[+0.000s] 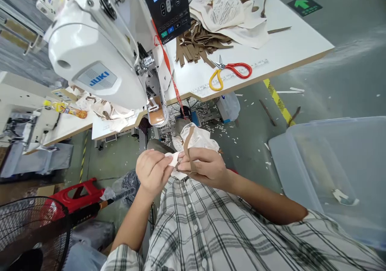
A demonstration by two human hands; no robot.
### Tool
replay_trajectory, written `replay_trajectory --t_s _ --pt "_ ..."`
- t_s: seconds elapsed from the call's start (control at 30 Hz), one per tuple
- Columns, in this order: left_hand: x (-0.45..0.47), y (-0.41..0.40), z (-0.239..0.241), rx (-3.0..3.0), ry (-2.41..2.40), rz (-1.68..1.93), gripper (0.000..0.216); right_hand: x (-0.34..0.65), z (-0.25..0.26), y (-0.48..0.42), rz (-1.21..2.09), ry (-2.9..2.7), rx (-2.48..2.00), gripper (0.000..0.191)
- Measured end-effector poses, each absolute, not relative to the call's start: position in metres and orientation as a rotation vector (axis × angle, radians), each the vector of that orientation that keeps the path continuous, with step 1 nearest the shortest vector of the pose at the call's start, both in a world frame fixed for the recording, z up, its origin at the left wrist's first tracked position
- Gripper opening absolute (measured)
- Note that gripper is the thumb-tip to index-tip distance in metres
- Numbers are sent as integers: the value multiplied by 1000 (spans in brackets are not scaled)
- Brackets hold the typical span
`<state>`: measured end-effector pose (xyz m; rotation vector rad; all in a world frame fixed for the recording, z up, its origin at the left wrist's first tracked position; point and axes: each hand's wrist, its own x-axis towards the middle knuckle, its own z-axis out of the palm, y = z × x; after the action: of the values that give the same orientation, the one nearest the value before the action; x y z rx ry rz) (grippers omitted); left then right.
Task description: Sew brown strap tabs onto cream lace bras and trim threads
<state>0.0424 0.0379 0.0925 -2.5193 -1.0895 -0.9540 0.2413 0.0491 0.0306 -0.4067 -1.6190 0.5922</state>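
The left hand point(153, 171) pinches an edge of cream lace fabric point(200, 136) between thumb and fingers, and the right hand point(208, 167), just beside it, pinches a brown fabric strip point(187, 142) against the same piece, in front of the plaid shirt point(193, 222). Beyond them stands a white JUKI sewing machine point(90, 58) with a dark control panel point(169, 11). Right of it, the white counter point(304, 42) carries a printed ruler point(259, 64) near its edge, scissors point(221, 66) with red and yellow handles, a heap of brown strips point(199, 42) and more cream lace point(223, 11). The grey floor point(256, 142) is littered with pale scraps and crossed by yellow-black tape point(278, 100); a green arrow sign point(304, 5) lies farther off. A translucent plastic bin point(277, 150) sits at right; a red plastic stool point(90, 186) and a black fan point(33, 200) stand at left.
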Motion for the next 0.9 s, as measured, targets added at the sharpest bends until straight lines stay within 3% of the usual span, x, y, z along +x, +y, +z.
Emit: replay_trajectory --t_s 0.9 --pt "26 66 74 -2664 -1037 -1120 23 227 27 66 490 -1638 -468 15"
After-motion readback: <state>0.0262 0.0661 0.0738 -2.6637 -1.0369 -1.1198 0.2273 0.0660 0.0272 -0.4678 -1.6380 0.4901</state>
